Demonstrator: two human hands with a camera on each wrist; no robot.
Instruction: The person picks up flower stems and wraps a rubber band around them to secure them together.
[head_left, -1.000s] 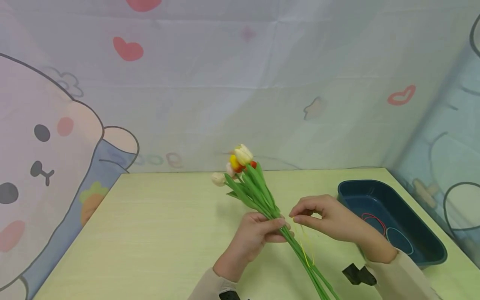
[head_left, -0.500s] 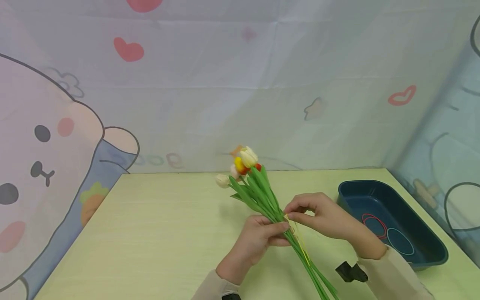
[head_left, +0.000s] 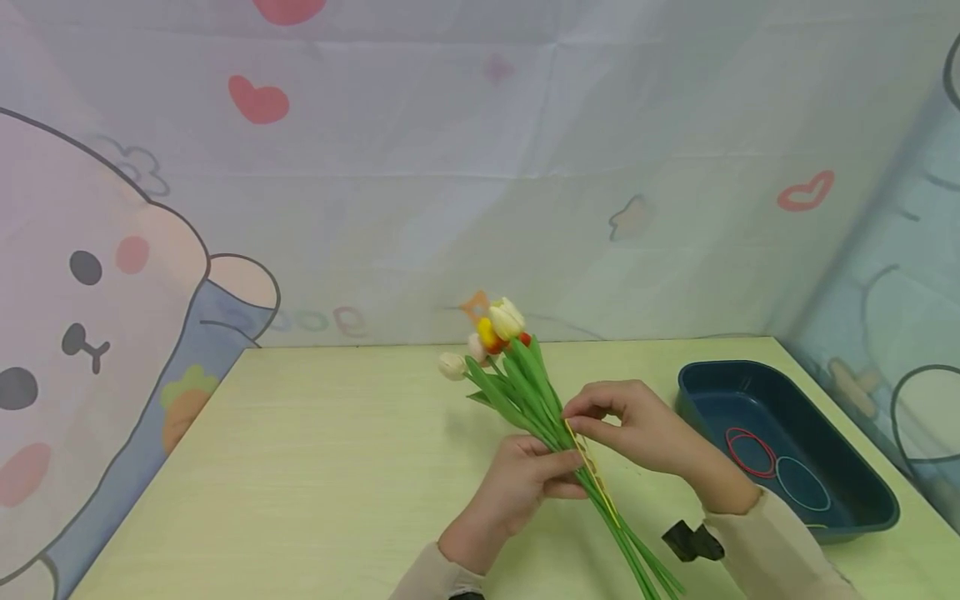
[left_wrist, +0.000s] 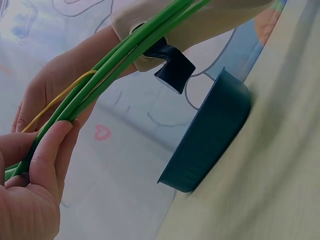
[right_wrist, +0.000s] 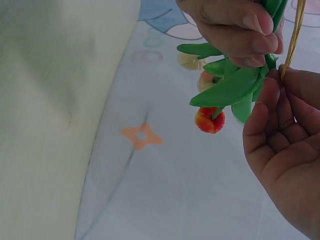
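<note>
Several flower heads [head_left: 506, 319]: white, yellow and red ones, at the far left end of the bunch; no hand touches them, which seems best for petals.
Left hand [head_left: 517, 477]: clamped on the green stems [head_left: 631, 555], thumb across them. In my judgement, this grip should be firm but not crushing, so the stems do not slide apart.
Yellow band [right_wrist: 294, 40]: on the right side of the stems, stretched from the right fingertips toward the near end. It bends over some stems there; I cannot tell if it goes around all.
Right hand [head_left: 637, 425]: thumb and finger together, pinching the band's far end, just beside the stems. A steady, even pull would be wise; a sudden release could make the band snap back.
Blue tray [head_left: 750, 396]: far right on the table [head_left: 337, 467], with a red band [head_left: 775, 467] inside, well apart from the stems.
</note>
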